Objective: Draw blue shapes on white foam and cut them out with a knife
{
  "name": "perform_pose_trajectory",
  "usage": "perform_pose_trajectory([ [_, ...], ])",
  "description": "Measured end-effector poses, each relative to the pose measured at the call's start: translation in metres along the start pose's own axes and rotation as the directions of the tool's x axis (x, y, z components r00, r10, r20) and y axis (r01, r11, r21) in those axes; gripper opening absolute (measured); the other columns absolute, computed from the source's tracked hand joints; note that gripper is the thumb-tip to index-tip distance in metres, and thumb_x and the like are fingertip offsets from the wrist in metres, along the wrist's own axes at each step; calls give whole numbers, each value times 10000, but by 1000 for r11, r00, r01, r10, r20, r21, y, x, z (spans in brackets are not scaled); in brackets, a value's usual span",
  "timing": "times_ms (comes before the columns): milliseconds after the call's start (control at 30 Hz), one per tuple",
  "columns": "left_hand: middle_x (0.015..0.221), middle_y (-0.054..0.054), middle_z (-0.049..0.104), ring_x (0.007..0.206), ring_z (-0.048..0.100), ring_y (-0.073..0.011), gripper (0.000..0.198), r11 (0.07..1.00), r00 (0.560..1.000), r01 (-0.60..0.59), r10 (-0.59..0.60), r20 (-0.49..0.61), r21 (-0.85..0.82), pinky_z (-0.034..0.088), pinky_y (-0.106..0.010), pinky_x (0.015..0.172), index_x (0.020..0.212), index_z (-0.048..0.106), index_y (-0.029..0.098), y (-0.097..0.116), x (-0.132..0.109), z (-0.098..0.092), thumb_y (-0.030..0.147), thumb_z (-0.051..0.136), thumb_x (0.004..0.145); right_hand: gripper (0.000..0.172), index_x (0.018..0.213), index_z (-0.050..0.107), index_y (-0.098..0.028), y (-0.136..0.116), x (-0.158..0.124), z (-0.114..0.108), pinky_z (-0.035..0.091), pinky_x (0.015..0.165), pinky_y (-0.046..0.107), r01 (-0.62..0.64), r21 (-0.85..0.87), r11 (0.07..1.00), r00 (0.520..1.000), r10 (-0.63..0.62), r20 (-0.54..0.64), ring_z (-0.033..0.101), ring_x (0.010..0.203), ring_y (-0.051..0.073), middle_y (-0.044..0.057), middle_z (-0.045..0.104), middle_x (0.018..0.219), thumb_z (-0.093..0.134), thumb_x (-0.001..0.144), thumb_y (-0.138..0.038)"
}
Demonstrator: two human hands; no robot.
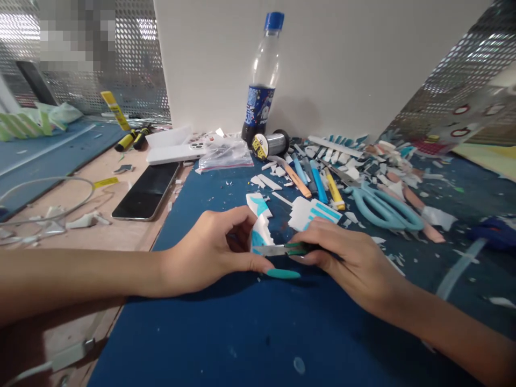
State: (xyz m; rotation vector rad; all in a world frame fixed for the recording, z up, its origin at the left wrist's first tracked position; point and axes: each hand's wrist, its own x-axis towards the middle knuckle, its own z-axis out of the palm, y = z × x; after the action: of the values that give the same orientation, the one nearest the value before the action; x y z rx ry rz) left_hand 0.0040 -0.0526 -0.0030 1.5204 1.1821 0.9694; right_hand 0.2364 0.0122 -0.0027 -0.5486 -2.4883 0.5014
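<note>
Blue table (242, 333) lies closest. At centre, left hand (209, 250) pinches a white-and-blue paper scrap (260, 234), grip closed. At three o'clock, right hand (346, 258) has its grip closed around a green-handled cutting tool (282, 249) touching the scrap. Teal scissors (382, 207) lie at two o'clock.

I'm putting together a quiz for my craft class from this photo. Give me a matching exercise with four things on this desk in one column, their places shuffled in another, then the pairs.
Things
1. clear plastic bottle with blue cap
2. flat black smartphone
3. small green-handled metal cutting tool
4. white-and-blue paper piece

Places
A. held in the right hand
B. lying on the wooden tabletop
C. standing upright before the white board
D. pinched by the left hand

Pairs: 1-C, 2-B, 3-A, 4-D
</note>
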Motion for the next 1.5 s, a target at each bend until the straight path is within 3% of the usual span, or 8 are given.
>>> perform_pose_trajectory([
  [167, 627, 65, 579, 557, 498, -71, 357, 999, 1000, -2, 2, 9, 39, 445, -164, 520, 754, 542, 164, 0, 0, -1, 314, 854, 663, 350, 864, 614, -177, -4, 3, 3, 387, 497, 220, 105, -61, 993, 994, -106, -9, 507, 559, 108, 0, 542, 624, 395, 1031, -392],
  [900, 529, 105, 469, 498, 365, -26, 380, 983, 992, -120, 122, -8, 140, 310, -102, 439, 642, 486, 148, 3, -1, -1, 265, 845, 684, 318, 863, 608, -162, -3, 2, 4, 411, 575, 183, 102, -94, 990, 993, -107, -47, 521, 627, 87, 0, 553, 668, 425, 1024, -366],
  [1500, 564, 87, 496, 510, 415, -26, 318, 934, 977, -208, 210, 25, 290, 338, -97, 462, 664, 495, 143, 3, -4, 0, 224, 788, 757, 275, 863, 593, -180, -6, 2, 6, 433, 542, 219, 98, -68, 993, 993, -103, -63, 534, 603, 110, 10, 565, 662, 433, 1020, -338],
])
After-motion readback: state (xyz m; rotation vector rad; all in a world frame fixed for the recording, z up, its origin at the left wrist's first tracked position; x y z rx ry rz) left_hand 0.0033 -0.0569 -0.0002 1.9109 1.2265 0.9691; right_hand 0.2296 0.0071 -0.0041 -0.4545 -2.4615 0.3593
